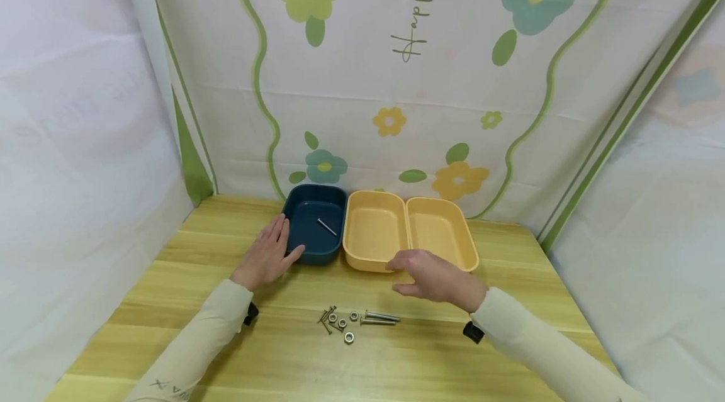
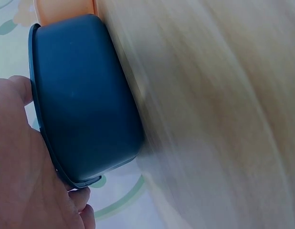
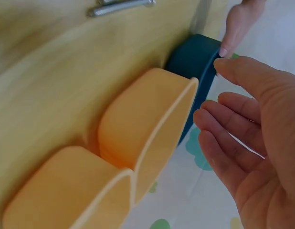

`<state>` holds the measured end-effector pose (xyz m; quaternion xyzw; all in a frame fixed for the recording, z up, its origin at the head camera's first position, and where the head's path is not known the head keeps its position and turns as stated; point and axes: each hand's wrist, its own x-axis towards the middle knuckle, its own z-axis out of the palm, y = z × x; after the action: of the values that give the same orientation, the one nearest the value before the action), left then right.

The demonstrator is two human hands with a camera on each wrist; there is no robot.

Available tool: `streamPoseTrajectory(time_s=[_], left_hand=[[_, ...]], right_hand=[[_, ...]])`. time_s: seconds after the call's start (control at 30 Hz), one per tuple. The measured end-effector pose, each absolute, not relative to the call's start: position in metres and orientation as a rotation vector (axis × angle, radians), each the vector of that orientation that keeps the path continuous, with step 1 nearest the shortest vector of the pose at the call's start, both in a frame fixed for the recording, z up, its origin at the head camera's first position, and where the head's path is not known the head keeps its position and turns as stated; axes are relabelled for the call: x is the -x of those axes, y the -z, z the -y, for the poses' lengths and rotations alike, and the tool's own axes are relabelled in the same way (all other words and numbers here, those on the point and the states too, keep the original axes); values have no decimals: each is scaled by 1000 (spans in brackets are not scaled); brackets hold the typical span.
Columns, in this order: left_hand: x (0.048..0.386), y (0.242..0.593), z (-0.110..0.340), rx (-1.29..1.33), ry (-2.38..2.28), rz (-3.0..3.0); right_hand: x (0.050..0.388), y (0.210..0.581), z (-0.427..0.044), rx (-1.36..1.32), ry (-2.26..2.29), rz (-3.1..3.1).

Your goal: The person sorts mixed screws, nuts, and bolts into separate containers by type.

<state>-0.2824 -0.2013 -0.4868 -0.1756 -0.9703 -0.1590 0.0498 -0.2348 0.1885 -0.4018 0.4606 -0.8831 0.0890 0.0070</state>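
Note:
Against the left rim of the dark blue tray (image 1: 306, 257) rests the left hand (image 1: 267, 253), fingers extended along its side and thumb at the front corner. One screw (image 1: 326, 226) lies inside that tray. The right hand (image 1: 433, 276) hovers over the front edge of the middle yellow tray (image 1: 368, 265), holding nothing, its fingers loosely bent in the right wrist view. In the left wrist view the left hand (image 2: 28, 167) touches the rim of the blue tray (image 2: 85, 95).
A second yellow tray (image 1: 472, 257) adjoins the middle one on the right. Nearer on the wooden table (image 1: 430, 364) lie two long bolts (image 1: 382, 316), several nuts (image 1: 348, 338) and small screws (image 1: 325, 321). A flowered cloth (image 1: 351, 87) hangs behind the trays.

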Motion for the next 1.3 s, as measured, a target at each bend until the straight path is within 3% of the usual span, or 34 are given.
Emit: streamPoseTrajectory(time_s=[0.7,1.3], left_hand=[[282,489,203,522,487,2982],[284,487,201,514,476,2981]], right_hand=[[224,469,-187,-1498,-332,2780],[228,483,-185,-1413,-331,2895]])
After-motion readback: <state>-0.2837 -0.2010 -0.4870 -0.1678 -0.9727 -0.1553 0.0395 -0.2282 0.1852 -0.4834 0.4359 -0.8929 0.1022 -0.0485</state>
